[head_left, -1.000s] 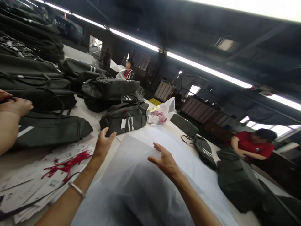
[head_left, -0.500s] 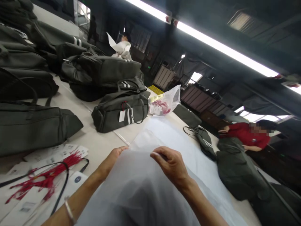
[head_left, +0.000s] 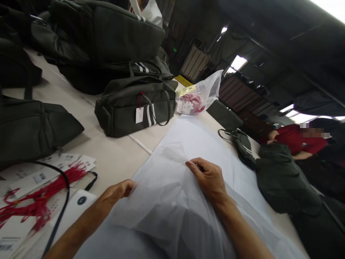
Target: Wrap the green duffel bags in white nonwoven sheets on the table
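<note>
A translucent white plastic bag (head_left: pixel 167 194) lies before me over a stack of white sheets (head_left: pixel 198 135). Something dark shows dimly through its lower part; I cannot tell what it is. My left hand (head_left: pixel 120 189) is closed on the bag's left edge, with thumb and fingers pinched together. On the right side, my right hand (head_left: pixel 208 176) grips the same bag with curled fingers, its thumb pointing left. Beyond the hands stands a dark green handbag (head_left: pixel 124 115) with two white stripes and a white tag on a red cord.
White tags (head_left: pixel 40 178) with red strings (head_left: pixel 45 201) lie at the left. Dark bags (head_left: pixel 107 32) are piled behind. A clear bag of tags (head_left: pixel 194 100) sits at the far end. A person in red (head_left: pixel 296 138) handles a dark bag (head_left: pixel 283 180) at the right.
My left hand has moved left and down, and my right hand slightly right, so they are farther apart. The plastic has slumped lower between them. The view has tilted downward.
</note>
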A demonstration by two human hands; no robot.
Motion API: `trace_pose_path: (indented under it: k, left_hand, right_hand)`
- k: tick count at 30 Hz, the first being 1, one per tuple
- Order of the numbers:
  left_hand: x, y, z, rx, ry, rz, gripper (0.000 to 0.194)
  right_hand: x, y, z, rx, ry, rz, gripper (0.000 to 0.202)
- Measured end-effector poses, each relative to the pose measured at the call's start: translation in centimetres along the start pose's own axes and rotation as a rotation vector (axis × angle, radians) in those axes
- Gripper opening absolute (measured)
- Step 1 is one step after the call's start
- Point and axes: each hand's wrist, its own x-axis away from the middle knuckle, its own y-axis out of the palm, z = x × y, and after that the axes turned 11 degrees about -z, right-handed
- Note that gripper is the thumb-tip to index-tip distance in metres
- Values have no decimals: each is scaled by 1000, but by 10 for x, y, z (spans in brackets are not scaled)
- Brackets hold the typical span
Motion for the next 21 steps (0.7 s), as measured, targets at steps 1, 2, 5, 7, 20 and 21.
trace_pose_path:
  k: [1, 2, 5, 7, 20, 21]
  left_hand:
    - [3, 0, 3, 3, 7, -8, 68]
    - [6, 0, 6, -12, 6, -2, 73]
    - [11, 0, 11, -181, -29, 85, 74]
    - [10, 3, 14, -251, -53, 72, 59]
    - [-10, 36, 16, -300, 100, 233, 45]
    - [-11, 41, 19, -394, 167, 209, 44]
  right_hand:
    - [-1, 0, -1, 4, 13, -8, 25]
    - [-1, -1, -2, 8, 23, -17, 25]
    - [-2, -7, -6, 23, 42, -47, 25]
    - [-3, -13, -12, 29, 39, -59, 26]
    - [-18, -12, 3, 129, -95, -200, 18]
    - [-19, -12, 4, 117, -98, -207, 17]
